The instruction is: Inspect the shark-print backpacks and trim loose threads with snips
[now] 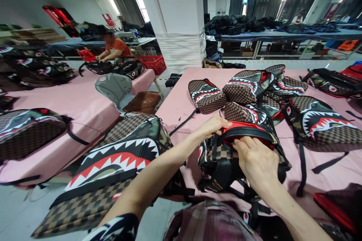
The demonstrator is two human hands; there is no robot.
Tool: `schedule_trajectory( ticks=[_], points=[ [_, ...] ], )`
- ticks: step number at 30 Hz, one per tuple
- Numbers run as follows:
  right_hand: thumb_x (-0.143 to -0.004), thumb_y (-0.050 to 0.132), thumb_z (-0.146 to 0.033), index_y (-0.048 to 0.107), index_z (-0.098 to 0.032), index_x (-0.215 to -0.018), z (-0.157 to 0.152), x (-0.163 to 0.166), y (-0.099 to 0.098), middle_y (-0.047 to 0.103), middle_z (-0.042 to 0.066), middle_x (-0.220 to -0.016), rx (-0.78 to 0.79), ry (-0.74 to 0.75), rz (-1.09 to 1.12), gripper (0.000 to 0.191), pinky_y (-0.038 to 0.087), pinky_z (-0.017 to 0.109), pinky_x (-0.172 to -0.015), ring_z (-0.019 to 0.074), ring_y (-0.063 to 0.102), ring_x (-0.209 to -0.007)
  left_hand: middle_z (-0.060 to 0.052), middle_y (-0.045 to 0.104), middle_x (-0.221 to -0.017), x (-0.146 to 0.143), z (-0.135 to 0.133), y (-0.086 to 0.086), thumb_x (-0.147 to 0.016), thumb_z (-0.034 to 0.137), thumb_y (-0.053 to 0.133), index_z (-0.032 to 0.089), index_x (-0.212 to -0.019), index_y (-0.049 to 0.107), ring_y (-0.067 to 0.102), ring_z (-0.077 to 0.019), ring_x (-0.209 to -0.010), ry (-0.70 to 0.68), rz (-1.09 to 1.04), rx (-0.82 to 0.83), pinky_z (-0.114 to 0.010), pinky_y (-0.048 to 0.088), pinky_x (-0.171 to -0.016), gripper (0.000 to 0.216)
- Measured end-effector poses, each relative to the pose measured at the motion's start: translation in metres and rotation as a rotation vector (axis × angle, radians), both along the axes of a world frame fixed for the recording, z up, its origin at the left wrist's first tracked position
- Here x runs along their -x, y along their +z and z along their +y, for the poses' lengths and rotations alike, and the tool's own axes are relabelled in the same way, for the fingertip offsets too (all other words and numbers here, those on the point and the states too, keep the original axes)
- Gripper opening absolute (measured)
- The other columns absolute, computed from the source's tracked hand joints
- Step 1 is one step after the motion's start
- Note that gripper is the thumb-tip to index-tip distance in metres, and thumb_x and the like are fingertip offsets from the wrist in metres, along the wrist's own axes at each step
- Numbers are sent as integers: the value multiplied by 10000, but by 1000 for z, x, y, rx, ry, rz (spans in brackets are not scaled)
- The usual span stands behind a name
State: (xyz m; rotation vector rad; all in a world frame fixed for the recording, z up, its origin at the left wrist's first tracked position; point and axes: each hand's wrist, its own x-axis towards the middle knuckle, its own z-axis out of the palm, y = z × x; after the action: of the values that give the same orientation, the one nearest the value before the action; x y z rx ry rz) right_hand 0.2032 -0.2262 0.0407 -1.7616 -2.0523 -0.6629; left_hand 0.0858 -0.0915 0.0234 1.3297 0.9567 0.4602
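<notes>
Left forearm bare, extended forward from lower left. Left hand palm down, fingers curled closed. Right forearm enters from lower right. Right hand palm down, fingers together, tips bent.

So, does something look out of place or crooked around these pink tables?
Yes. One large camouflage backpack is not flat on a pink table: it leans tilted in the gap between the tables, lower end toward the floor. The left hand grips another, open backpack.
</notes>
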Motion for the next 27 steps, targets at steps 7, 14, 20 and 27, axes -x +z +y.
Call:
schedule_trajectory(
  ticks=[7, 14, 20, 27],
  points=[
    [-815, 562, -202, 683, -213, -839, -5, -6, 1, 666, -10, -776, 30, 0, -2, 124, 243, 269, -500, 129, 536, -666, 35, 471, -466, 1, 0, 2, -672, 297, 619, 110, -593, 619, 325, -31, -378, -11, -7, -6, -178, 200, -365, 203],
    [-826, 536, -179, 679, -201, -796, 3, -2, 4, 655, 5, -731, 52, 50, 26, 147, 305, 268, -517, 142, 564, -682, 22, 505, -500, 2, 1, 0, -672, 288, 612, 109, -624, 637, 376, -41, -416, -14, -24, 3, -175, 226, -389, 187],
    [-851, 510, -257, 617, -201, -974, -25, -45, 2, 649, 45, -923, 70, 327, 512, 172, 465, 231, -714, 144, 604, -836, 37, 476, -490, 7, -12, 3, -647, 310, 625, 121, -597, 604, 356, -38, -418, 21, -49, 22, -175, 230, -405, 197],
    [-786, 577, -180, 637, -208, -976, -56, -67, -22, 635, 27, -797, 54, 297, 697, 201, 475, 195, -570, 120, 611, -667, 57, 423, -471, 7, -25, 6, -641, 365, 613, 135, -553, 548, 343, -36, -422, -29, -20, 0, -173, 243, -430, 255]
  ],
)
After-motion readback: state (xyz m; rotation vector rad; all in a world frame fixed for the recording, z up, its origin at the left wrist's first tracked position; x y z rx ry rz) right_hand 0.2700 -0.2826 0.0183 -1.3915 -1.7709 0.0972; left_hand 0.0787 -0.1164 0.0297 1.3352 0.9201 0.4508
